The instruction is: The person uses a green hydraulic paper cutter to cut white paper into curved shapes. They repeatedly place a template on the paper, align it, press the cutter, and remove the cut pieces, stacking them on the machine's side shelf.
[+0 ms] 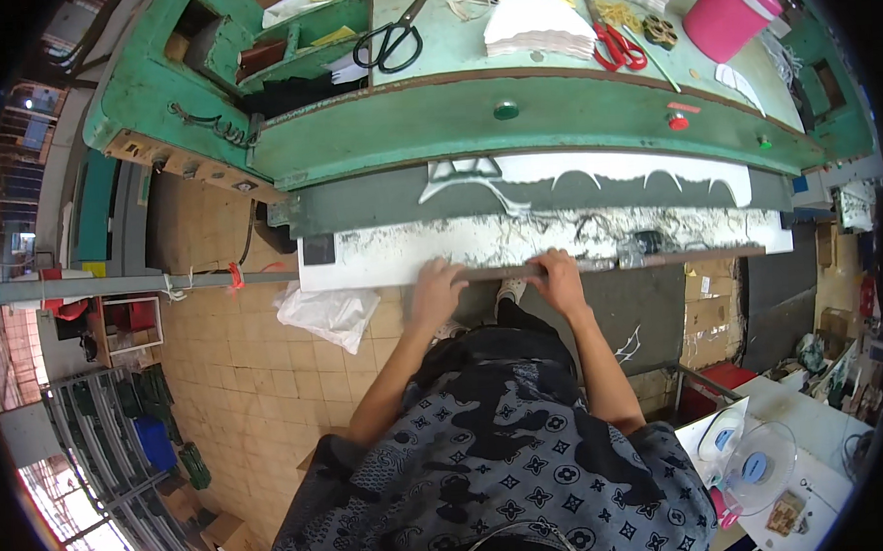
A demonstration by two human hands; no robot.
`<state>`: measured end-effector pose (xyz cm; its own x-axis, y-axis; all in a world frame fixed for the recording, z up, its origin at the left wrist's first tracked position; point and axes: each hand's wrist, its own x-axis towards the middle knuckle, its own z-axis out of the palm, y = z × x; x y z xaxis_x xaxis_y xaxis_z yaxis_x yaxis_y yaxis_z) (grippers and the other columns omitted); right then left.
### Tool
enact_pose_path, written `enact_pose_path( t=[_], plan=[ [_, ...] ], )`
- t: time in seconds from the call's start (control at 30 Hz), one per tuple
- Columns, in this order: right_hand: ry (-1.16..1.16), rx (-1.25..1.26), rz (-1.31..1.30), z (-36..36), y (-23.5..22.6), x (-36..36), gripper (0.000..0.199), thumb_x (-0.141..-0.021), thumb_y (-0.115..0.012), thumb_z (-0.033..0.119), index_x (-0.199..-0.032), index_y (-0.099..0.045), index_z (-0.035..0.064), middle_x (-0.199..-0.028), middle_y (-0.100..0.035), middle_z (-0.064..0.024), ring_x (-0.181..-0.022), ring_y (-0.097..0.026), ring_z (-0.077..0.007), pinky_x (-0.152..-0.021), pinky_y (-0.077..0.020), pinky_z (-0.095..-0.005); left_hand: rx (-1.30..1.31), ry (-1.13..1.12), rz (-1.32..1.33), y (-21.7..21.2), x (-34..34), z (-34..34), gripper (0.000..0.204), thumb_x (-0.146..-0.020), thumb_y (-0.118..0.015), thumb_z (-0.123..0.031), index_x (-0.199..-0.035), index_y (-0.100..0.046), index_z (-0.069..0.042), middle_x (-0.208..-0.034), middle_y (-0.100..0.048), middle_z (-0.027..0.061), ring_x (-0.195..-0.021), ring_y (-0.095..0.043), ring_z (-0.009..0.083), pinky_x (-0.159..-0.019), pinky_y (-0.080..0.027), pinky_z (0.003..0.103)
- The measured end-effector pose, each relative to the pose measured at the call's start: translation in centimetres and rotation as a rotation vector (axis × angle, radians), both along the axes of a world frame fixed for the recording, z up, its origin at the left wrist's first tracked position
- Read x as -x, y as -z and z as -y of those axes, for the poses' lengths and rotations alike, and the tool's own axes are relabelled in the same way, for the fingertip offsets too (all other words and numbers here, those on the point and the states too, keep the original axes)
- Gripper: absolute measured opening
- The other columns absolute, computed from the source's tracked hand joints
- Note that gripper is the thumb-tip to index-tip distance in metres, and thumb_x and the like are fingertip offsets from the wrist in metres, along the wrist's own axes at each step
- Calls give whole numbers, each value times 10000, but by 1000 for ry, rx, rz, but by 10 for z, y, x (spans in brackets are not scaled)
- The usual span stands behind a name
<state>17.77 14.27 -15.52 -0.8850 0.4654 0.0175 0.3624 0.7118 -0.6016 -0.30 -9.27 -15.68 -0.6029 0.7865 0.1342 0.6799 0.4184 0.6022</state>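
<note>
**Both hands on the front bar of a green cutting press**

A big green machine fills the upper part of the view, above a tiled floor. Its top shelf carries black scissors, red scissors, a stack of white cut pieces and a pink tub.

Below the green head lies a white cutting board, scarred with dark marks, with a dark sheet behind it. Along the board's front edge runs a thin bar. A crumpled plastic bag hangs just below the board's left end; the floor to the left lies open.

The left hand lies over the board's front edge, fingers curled down on it. The right hand is wrapped over the bar, fingers closed around it. The two hands are near each other, at the board's middle.
</note>
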Motion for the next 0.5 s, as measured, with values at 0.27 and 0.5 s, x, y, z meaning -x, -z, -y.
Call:
enact_pose_path(
  t=[0.27, 0.5],
  plan=[
    [28, 336, -49, -91, -29, 55, 222, -871, -836, 191, -971, -779, 1, -788, -737, -170, -716, -709, -330, -697, -562, -409, -36, -104, 139, -43, 87, -95, 315, -866, -828, -257, -1126, -767, -91, -1107, -711, 135, -1063, -648, 370, -920, -530, 463],
    [106, -402, -9, -143, 38, 141, 670, -1031, -611, 401, -1611, -433, 117, -1697, -331, -203, -1545, -314, -433, -1248, -245, -578, 145, 333, 1, -20, 155, -189, 674, -750, -893, -134, -1356, -608, -63, -1247, -576, 130, -1194, -559, 333, -1065, -445, 469]
  ],
)
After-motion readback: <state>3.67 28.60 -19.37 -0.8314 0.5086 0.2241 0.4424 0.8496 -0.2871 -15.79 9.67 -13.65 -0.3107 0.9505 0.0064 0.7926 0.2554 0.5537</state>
